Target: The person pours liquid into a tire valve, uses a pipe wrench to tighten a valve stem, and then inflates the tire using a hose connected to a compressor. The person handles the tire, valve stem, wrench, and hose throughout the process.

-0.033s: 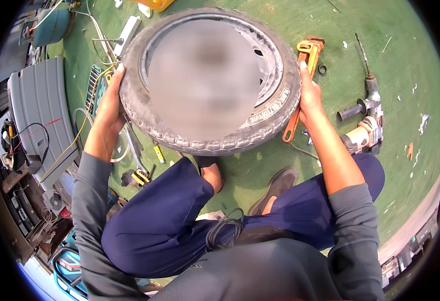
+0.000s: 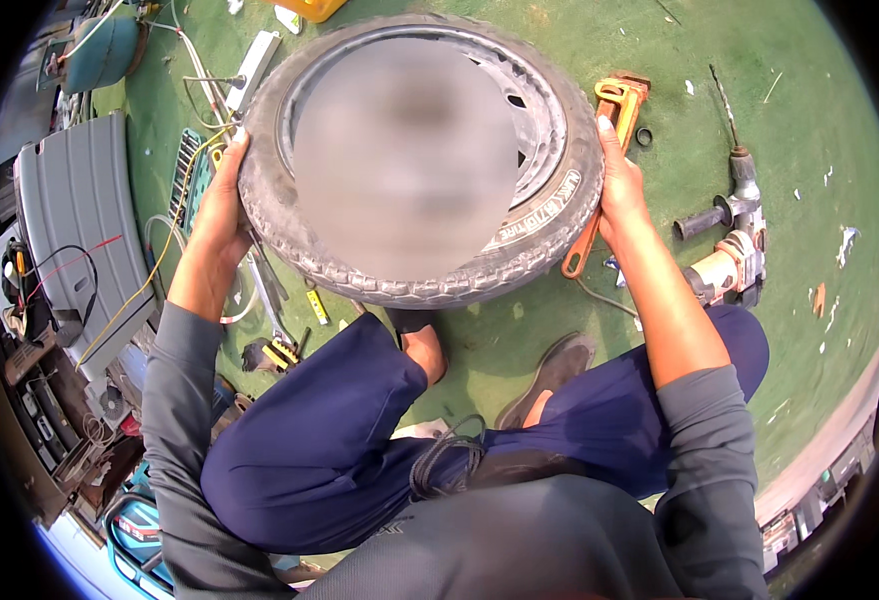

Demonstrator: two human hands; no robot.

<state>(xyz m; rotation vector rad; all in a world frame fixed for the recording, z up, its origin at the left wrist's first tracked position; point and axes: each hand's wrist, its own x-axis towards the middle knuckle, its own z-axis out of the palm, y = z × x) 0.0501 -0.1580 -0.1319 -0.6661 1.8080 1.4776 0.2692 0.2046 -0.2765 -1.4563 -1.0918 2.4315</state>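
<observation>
A wheel, a worn black tyre point(image 2: 409, 288) on a dark metal rim point(image 2: 549, 140), is held up in front of me above my feet. A grey blur covers its middle, so the hub cannot be made out. My left hand point(image 2: 221, 205) grips the tyre's left edge, thumb up along the sidewall. On the opposite edge my right hand point(image 2: 619, 190) is closed in the same way. Behind that hand an orange pipe wrench point(image 2: 614, 100) lies on the floor, partly hidden by the tyre and fingers.
A hammer drill point(image 2: 734, 235) with a long bit lies right on the green floor point(image 2: 819, 120). A small black ring point(image 2: 644, 137) is near the wrench. To the left are a socket set point(image 2: 189, 175), power strip point(image 2: 255, 72), spanner point(image 2: 267, 290), grey panel point(image 2: 89, 210) and loose cables.
The tyre's right side has shifted very slightly to the right together with my right hand. My left hand keeps its place.
</observation>
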